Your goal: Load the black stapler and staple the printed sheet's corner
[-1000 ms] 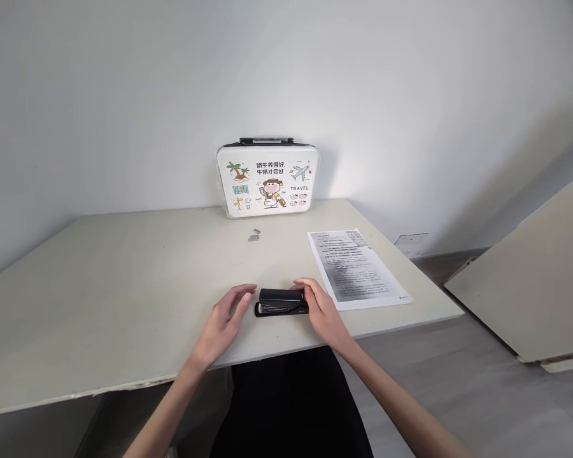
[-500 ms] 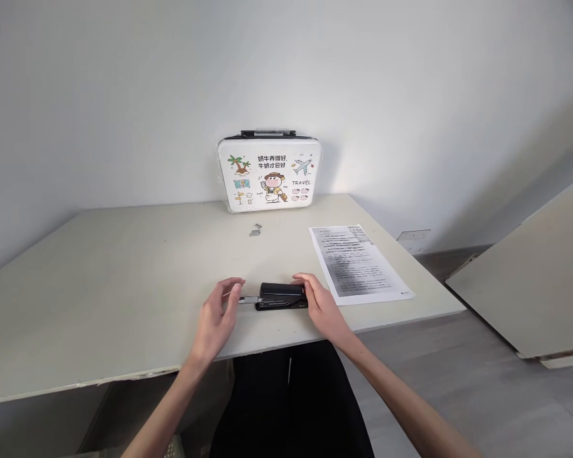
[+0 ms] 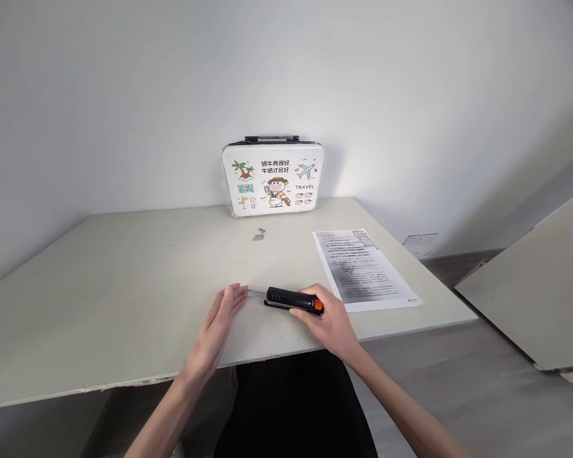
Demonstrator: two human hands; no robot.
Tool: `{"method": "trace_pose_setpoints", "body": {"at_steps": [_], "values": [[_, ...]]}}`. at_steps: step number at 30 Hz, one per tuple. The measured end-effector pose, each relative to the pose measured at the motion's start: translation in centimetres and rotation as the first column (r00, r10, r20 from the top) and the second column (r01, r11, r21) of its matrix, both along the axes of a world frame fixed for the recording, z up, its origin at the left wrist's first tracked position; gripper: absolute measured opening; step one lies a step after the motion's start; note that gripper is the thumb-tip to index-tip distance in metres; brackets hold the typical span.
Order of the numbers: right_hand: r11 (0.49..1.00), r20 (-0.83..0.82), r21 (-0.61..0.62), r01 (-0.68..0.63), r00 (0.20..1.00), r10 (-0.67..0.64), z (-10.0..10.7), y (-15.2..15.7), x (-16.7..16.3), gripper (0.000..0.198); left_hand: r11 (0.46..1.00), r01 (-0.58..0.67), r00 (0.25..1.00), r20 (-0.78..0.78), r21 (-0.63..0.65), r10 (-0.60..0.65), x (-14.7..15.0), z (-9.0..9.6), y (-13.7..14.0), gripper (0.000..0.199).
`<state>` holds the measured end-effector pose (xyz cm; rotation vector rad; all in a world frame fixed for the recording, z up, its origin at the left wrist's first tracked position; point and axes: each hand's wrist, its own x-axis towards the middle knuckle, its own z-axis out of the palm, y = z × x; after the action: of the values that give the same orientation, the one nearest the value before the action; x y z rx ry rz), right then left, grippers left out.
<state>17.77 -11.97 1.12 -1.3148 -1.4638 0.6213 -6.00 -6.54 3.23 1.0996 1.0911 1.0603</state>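
Note:
A black stapler (image 3: 289,299) with an orange button at its rear is gripped near that end by my right hand (image 3: 332,321), thumb at the front side and fingers behind. From its left end a thin metal staple tray (image 3: 256,294) sticks out. My left hand (image 3: 218,321) is open at the tray's tip, its fingers stretched out with the palm turned toward the stapler. Whether the fingertips press on the tip or only lie beside it, I cannot tell. Small grey staple strips (image 3: 258,237) lie farther back on the white table (image 3: 124,299).
A printed sheet (image 3: 367,270) lies to the right of the stapler, near the table's right edge. At the back, a white cartoon case (image 3: 274,181) with a black handle leans against the wall. A pale panel (image 3: 539,286) stands beyond the table on the right.
The stapler has been turned in my right hand, so its top and orange button now show. My left fingers have straightened at the tray's tip. The view has shifted slightly.

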Motion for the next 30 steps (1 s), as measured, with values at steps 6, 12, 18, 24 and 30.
{"method": "trace_pose_setpoints", "body": {"at_steps": [6, 12, 18, 24, 30], "values": [[0.845, 0.336, 0.513, -0.152, 0.941, -0.034, 1.0, -0.8, -0.5, 0.041, 0.922, 0.134, 0.914, 0.404, -0.362, 0.026, 2.3, 1.1, 0.9, 0.046], [0.78, 0.587, 0.561, -0.278, 0.797, -0.138, 1.4, -1.3, -0.4, 0.035, 0.871, 0.203, 0.856, 0.513, -0.448, 0.065, 3.3, 1.8, 0.9, 0.044], [0.786, 0.532, 0.579, -0.219, 0.831, -0.16, 1.3, -1.3, 0.3, 0.043, 0.89, 0.091, 0.872, 0.468, -0.447, 0.145, 3.4, 1.5, 1.1, 0.042], [0.796, 0.328, 0.605, -0.034, 0.921, -0.209, 2.0, -1.5, 1.1, 0.06, 0.992, -0.089, 0.971, 0.215, -0.084, 0.105, 1.7, 0.3, 0.2, 0.033], [0.806, 0.281, 0.592, 0.012, 0.934, -0.221, 1.9, -1.3, 1.1, 0.064, 0.99, 0.046, 0.996, -0.08, 0.133, -0.035, 1.3, 0.7, -1.1, 0.06]]}}
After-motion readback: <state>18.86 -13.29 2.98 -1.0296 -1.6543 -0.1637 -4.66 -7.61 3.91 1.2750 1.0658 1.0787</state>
